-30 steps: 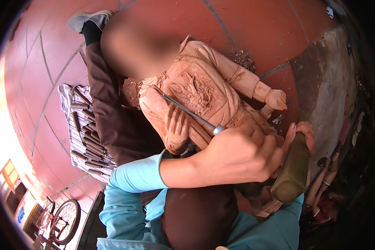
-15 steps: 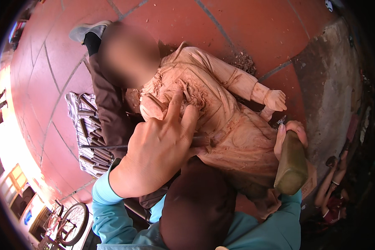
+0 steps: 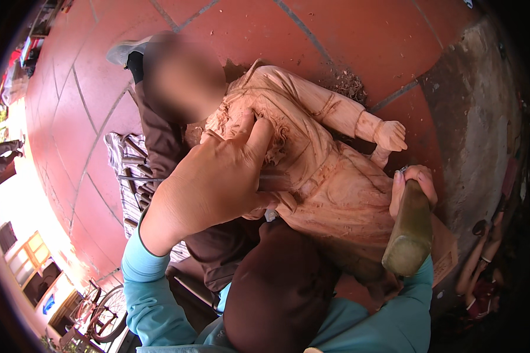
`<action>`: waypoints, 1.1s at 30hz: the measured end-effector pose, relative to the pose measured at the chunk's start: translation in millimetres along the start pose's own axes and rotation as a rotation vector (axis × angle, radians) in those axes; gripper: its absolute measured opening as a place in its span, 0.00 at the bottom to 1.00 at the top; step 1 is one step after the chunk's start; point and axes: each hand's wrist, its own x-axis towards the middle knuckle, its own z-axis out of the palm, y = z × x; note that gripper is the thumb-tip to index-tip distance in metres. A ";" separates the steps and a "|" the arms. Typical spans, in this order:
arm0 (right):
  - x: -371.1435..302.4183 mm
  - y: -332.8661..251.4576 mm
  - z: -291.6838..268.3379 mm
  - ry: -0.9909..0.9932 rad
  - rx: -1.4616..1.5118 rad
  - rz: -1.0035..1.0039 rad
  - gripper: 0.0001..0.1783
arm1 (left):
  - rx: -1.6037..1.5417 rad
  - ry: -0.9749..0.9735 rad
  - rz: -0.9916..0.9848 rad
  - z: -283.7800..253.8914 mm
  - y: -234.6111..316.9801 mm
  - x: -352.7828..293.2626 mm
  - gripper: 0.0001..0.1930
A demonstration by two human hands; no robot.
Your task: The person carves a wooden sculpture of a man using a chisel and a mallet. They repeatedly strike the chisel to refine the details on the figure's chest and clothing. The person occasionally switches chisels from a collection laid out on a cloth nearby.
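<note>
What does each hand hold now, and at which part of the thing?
The right hand grips a wooden mallet by its upper end. The left hand rests on the carved wooden figure; a tool in it cannot be told.

One head-worn fisheye view looks steeply down, close over the person's lap; forearms enter from six o'clock, tiled floor (image 3: 88, 88) stretches toward twelve.
</note>
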 end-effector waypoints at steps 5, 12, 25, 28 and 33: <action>0.0 -2.1 0.8 -0.010 0.036 0.041 0.31 | -0.378 0.091 0.281 3.1 -19.6 -8.3 0.25; 1.9 -6.4 0.2 -0.051 0.027 0.079 0.31 | -0.429 0.407 -0.118 21.8 -16.5 -58.2 0.17; 8.4 -19.2 -1.9 -0.111 -0.205 0.067 0.28 | -0.853 0.807 -0.842 113.0 -72.6 -184.6 0.11; 8.1 -21.5 -4.0 -0.113 -0.185 0.121 0.28 | -0.630 0.719 -1.010 144.4 -97.3 -206.8 0.16; -3.3 -18.0 -2.0 -0.067 -0.070 0.242 0.12 | -0.071 0.319 -1.287 261.9 -166.5 -281.7 0.23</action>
